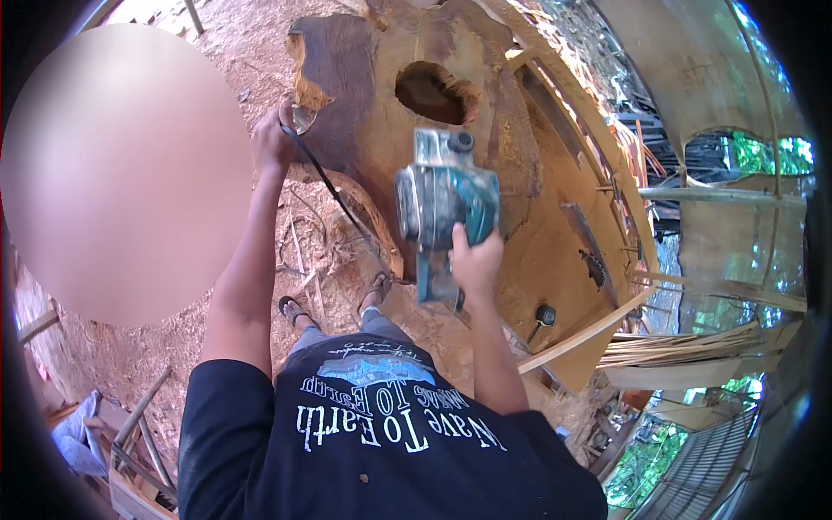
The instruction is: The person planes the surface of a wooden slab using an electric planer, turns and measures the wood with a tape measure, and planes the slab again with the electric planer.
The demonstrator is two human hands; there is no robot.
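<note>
My right hand (pixel 477 264) is wrapped round the handle of a teal and grey electric planer (pixel 444 195), with a knob at its far end. The planer is over the large brown wood slab (pixel 355 104); whether its base touches the wood I cannot tell. A dark, irregular hole (pixel 431 94) opens in the slab just beyond the tool. At the slab's rough left edge, my left hand (pixel 276 139) is closed on a black power cord (pixel 334 191). That cord runs down from the hand toward the slab's near edge.
A brown board (pixel 537 286) with a raised wooden rim lies to the right, a small black object (pixel 543 317) on it. Sawdust and shavings cover the ground (pixel 217 347) around my sandalled feet. Thin wood strips (pixel 685 345) are stacked at right. A large blurred oval hides the upper left.
</note>
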